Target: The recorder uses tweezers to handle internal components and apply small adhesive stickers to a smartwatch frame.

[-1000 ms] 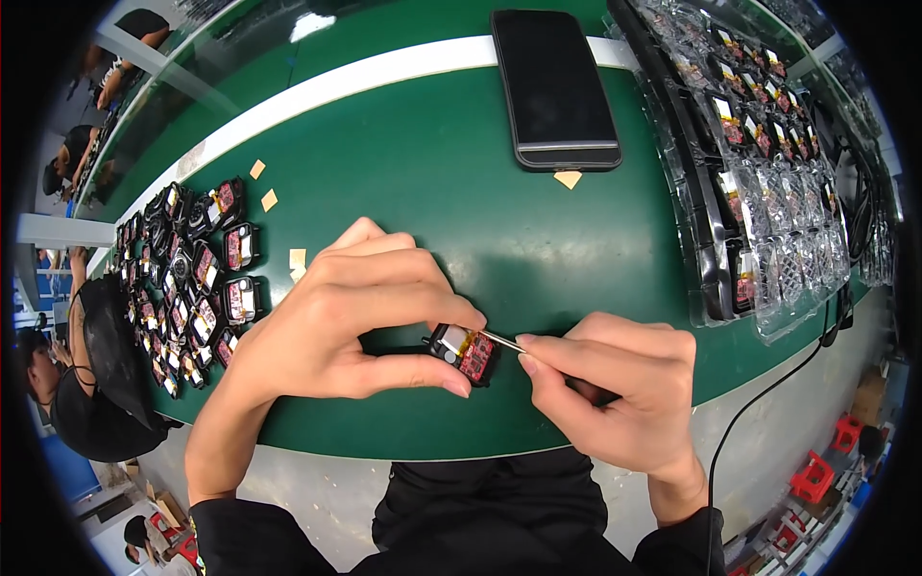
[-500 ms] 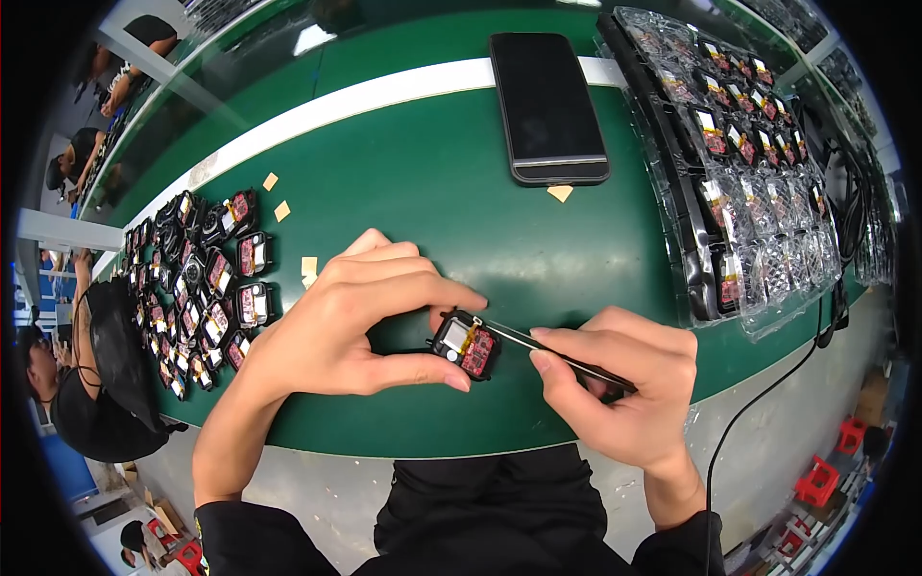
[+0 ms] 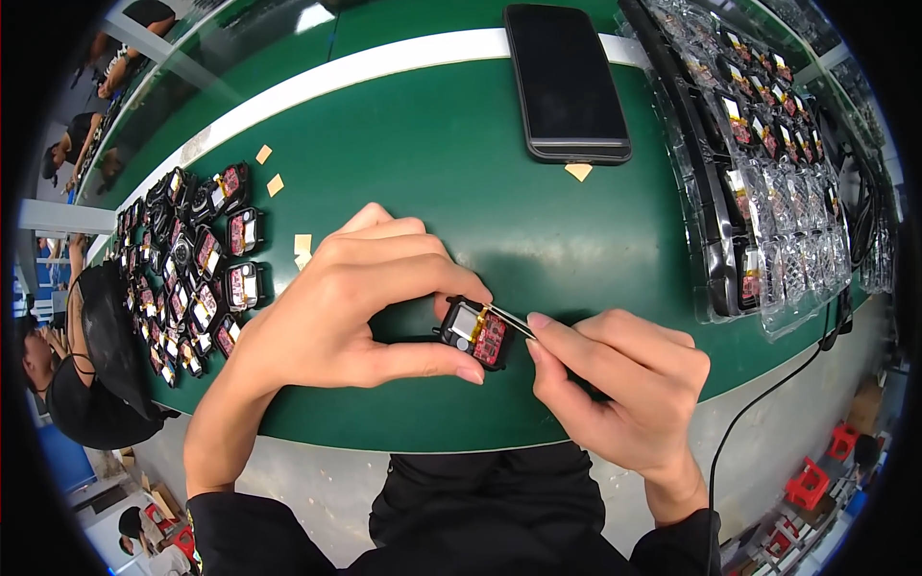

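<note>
Between the thumb and index finger of my left hand (image 3: pixel 370 298) is an opened smartwatch body (image 3: pixel 477 331), black-cased, with a silver battery, yellow tape and a red circuit board facing up. My right hand (image 3: pixel 624 389) pinches a pair of metal tweezers (image 3: pixel 514 321). Their tips reach the upper edge of the watch body, close to my left index fingertip. Whether the tips grip anything is too small to tell. Both hands are just above the green tabletop (image 3: pixel 403 422), near its front edge.
Many similar watch bodies (image 3: pixel 204 252) crowd the table's left side. Small tan paper pieces (image 3: pixel 276 184) lie beside them. A black phone-like device (image 3: pixel 569 86) rests at the back. On the right are clear plastic trays (image 3: pixel 778 230) of watch bodies and a black cable (image 3: pixel 744 413). Another person (image 3: pixel 91 355) sits at left.
The tweezers' tips have shifted slightly along the watch body's upper edge, and my right fingers sit closer to them. The whole view has tilted a little; my left hand keeps its hold.
</note>
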Demonstrator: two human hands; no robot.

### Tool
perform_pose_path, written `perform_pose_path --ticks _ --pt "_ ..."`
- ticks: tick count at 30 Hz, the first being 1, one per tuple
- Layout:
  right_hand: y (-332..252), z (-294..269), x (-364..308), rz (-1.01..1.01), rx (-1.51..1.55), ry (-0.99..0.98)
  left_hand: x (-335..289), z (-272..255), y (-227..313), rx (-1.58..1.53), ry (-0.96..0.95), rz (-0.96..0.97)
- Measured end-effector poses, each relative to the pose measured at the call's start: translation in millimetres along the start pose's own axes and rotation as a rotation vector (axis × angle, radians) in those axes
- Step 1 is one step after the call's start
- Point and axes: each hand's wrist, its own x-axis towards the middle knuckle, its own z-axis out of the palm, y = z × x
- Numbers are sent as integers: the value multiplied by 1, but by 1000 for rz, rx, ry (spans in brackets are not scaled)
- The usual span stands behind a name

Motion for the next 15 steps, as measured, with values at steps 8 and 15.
perform_pose_path --ticks 8,15 --pt "0 -7 3 85 92 -62 -1 -5 -5 -55 -43 5" --pt "2 -7 2 112 124 -66 0 -8 -5 -59 -79 8"
